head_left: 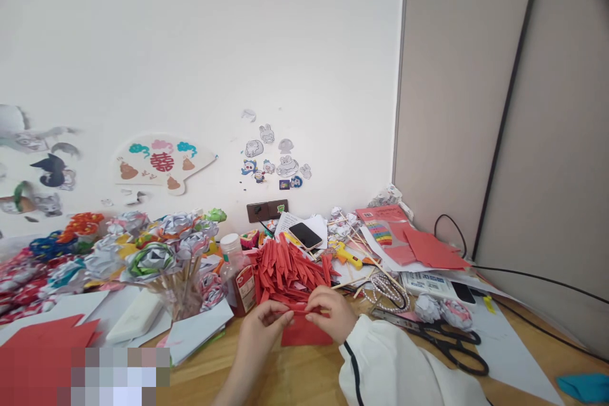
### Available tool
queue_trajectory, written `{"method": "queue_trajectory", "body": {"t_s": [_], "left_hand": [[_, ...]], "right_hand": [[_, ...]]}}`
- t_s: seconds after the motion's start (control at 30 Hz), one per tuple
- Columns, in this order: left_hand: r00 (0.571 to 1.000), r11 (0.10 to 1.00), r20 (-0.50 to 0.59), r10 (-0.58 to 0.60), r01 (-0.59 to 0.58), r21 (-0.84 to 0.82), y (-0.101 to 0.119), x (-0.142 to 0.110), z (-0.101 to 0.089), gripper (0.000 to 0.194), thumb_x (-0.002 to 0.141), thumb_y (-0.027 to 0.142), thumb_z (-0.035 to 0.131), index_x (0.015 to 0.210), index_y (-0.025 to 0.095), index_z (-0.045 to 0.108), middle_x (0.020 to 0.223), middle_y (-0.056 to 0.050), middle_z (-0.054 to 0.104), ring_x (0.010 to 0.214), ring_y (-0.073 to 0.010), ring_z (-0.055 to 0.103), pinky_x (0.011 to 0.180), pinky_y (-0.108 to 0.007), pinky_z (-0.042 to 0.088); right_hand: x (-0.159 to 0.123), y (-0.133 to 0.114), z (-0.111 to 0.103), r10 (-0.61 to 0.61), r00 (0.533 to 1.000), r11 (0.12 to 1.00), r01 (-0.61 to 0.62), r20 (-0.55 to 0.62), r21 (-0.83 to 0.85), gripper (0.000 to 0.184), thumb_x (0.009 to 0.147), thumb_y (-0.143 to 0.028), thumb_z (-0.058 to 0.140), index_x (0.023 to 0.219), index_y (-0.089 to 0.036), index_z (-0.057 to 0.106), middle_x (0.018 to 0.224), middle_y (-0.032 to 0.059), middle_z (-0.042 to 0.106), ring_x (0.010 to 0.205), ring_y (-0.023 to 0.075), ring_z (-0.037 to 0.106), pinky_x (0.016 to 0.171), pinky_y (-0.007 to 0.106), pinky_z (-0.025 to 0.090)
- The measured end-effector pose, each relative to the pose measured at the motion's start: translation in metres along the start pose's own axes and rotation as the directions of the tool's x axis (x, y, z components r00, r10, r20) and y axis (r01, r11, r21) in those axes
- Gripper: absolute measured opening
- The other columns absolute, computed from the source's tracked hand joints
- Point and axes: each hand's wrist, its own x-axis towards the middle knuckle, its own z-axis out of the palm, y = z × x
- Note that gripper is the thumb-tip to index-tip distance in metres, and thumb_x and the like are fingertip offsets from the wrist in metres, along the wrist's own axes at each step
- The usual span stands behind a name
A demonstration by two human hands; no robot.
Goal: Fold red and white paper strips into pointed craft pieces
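A sheet of red paper (307,334) lies at the front of the wooden table, its far edge pinched by both hands. My left hand (266,323) grips the left part of that edge between thumb and fingers. From the right, my right hand (333,316) in a white sleeve closes on the same edge. The strip between the fingertips looks rolled or folded over. Just beyond the hands rises a pile of folded red paper strips (292,269). A bottle with a red label (245,285) stands to the left of the pile.
Paper flowers on sticks (157,260) fill the left side. Black-handled scissors (451,342), a bead string (387,292) and crumpled paper balls (428,307) lie at right. Behind are a phone (306,235), a yellow glue gun (349,257) and a red paper packet (387,235). A white wall closes the back.
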Motion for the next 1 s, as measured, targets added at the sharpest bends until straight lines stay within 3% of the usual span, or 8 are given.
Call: {"method": "queue_trajectory", "body": {"t_s": [0.13, 0.3, 0.4, 0.87, 1.0], "left_hand": [[1.0, 0.999, 0.0, 0.014, -0.014, -0.042, 0.004, -0.002, -0.001, 0.016, 0.048, 0.027, 0.07, 0.054, 0.015, 0.06, 0.054, -0.001, 0.062, 0.055, -0.0156, 0.057, 0.055, -0.023, 0.047], [0.999, 0.988, -0.026, 0.039, -0.043, -0.146, 0.003, -0.002, 0.0, 0.024, 0.047, 0.026, 0.071, 0.065, 0.017, 0.057, 0.06, 0.001, 0.061, 0.058, -0.0146, 0.057, 0.056, -0.024, 0.048], [1.0, 0.978, -0.008, 0.013, -0.014, -0.208, 0.001, -0.001, 0.0, 0.032, 0.047, 0.025, 0.071, 0.073, 0.018, 0.054, 0.056, 0.003, 0.06, 0.055, -0.0132, 0.057, 0.056, -0.024, 0.048], [0.985, 0.936, -0.057, -0.164, 0.137, -0.325, 0.0, 0.0, -0.001, 0.024, 0.045, 0.026, 0.072, 0.059, 0.014, 0.057, 0.054, 0.0, 0.066, 0.056, -0.014, 0.061, 0.057, -0.023, 0.049], [0.985, 0.949, -0.048, -0.167, 0.148, -0.278, 0.0, 0.0, -0.003, 0.024, 0.044, 0.029, 0.072, 0.058, 0.014, 0.058, 0.057, -0.002, 0.067, 0.06, -0.0168, 0.062, 0.058, -0.024, 0.049]], "right_hand": [[0.0, -0.002, 0.002, 0.112, 0.993, 0.989, -0.107, -0.046, 0.099, 0.009, 0.065, -0.024, 0.058, 0.066, -0.016, 0.059, 0.07, 0.0025, 0.054, 0.066, 0.0124, 0.052, 0.061, 0.024, 0.041], [-0.003, 0.002, 0.011, 0.286, 0.958, 0.918, -0.277, 0.01, 0.282, 0.018, 0.064, -0.025, 0.059, 0.079, -0.016, 0.056, 0.072, 0.0025, 0.057, 0.067, 0.013, 0.053, 0.06, 0.024, 0.043], [-0.004, 0.004, 0.013, 0.295, 0.955, 0.915, -0.287, 0.018, 0.284, 0.017, 0.064, -0.024, 0.059, 0.079, -0.016, 0.058, 0.073, 0.0026, 0.057, 0.067, 0.013, 0.052, 0.061, 0.024, 0.043], [-0.006, 0.006, 0.019, 0.315, 0.948, 0.901, -0.315, 0.051, 0.299, 0.017, 0.064, -0.027, 0.059, 0.075, -0.015, 0.059, 0.07, 0.0023, 0.057, 0.064, 0.0119, 0.053, 0.058, 0.023, 0.042], [-0.007, 0.006, 0.021, 0.339, 0.937, 0.885, -0.349, 0.086, 0.308, 0.021, 0.062, -0.03, 0.06, 0.076, -0.015, 0.06, 0.067, 0.0022, 0.058, 0.06, 0.0118, 0.053, 0.058, 0.024, 0.042]]}}
